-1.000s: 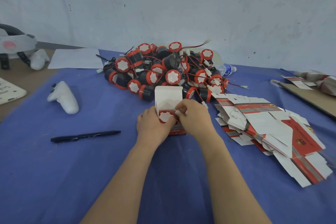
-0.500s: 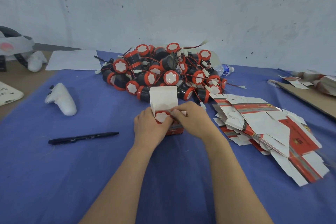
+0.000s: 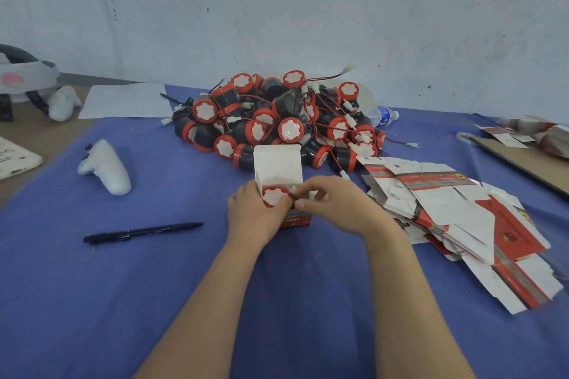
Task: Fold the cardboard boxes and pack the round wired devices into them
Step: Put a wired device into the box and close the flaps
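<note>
Pinching a small white piece at the mouth of the box, the right hand's fingertips are closing thumb against forefinger. We are not managing to tell whether that piece is a plug or a side flap. The right hand is covering the box's right wall.

The left hand is curling round the left side of the small red-and-white cardboard box. Its thumb is lying at the rim of the round black device with a red-and-white cap. This device is sitting inside the box, cap up, with its body hidden. The box is standing upright on the blue cloth with its lid flap raised, and we are seeing only a strip of its red front below the hands.

Just behind it, the heap of round red-capped wired devices is hiding most of a clear plastic water bottle. Near the right hand, a loose stack of flat unfolded red-and-white cardboard boxes is fanning toward the frame's right edge. Past it, a brown cardboard sheet is running out of view.

On the left, a black pen and a white hand controller are lying well apart from the hands. We are seeing plain cloth around both forearms on the near side. A white headset is being cut off at the left edge.
</note>
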A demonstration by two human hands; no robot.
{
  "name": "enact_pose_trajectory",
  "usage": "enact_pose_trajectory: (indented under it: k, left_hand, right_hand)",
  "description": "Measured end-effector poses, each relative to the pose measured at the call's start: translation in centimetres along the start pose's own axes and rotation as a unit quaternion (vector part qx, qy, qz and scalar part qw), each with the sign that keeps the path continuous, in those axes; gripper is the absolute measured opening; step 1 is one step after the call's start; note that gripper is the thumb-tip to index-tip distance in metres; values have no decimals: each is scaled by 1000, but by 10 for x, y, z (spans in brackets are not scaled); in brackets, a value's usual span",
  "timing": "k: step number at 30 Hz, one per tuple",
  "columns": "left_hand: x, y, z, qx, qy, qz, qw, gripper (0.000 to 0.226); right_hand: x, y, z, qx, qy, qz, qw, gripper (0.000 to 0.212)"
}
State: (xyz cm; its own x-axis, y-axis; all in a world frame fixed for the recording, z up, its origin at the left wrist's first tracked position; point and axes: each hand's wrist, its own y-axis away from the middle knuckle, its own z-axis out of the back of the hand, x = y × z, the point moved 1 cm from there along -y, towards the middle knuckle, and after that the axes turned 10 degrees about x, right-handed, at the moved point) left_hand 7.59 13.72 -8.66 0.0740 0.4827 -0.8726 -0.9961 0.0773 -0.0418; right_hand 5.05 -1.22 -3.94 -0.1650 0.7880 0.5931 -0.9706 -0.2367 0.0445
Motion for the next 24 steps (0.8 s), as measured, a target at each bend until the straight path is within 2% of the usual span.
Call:
enact_pose_trajectory:
  k: [3,7,16,20,24]
  left_hand:
    - [-2,0,0,5,5,-2,1000,48]
    - [-2,0,1,15,5,-8,1000,45]
    - [-5,-2,0,18,-11,-3,1000,42]
    - [-4,-2,-1,15,-19,0,1000,39]
    - [-4,-1,-1,23,-22,0,999,41]
  right_hand:
    - [3,-1,-1,-32,-13,5,999,5]
    - [11,-8,-6,-67,47,-17,997,6]
    - [30,-16,-20,-126,95,-119,980,19]
    - [31,-19,-22,-104,135,-153,973,25]
    - [26,-19,-17,-63,114,-155,979,25]
